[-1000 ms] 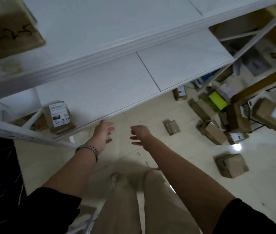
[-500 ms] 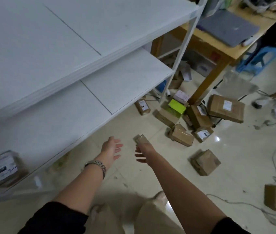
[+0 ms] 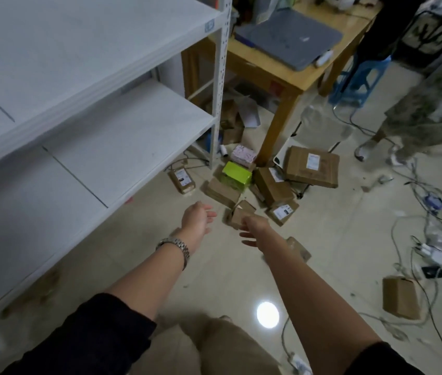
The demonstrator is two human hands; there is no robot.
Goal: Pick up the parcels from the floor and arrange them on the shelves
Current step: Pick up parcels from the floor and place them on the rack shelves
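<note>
Both my arms reach forward over the floor. My left hand has a watch on the wrist, its fingers relaxed and holding nothing. My right hand hangs with loose fingers just in front of a small brown parcel, not touching it that I can tell. Beyond lies a heap of parcels: a green box, a large flat brown parcel, a labelled small one and a narrow one. The white shelves stand on my left.
A wooden table with a grey laptop stands behind the heap. Loose cables cover the floor at right, with a lone brown parcel among them. Another person's legs are at far right, beside a blue stool.
My view has swung right from the shelf towards the heap of parcels. Both hands have moved forward over the floor, closer to the small brown parcel.
</note>
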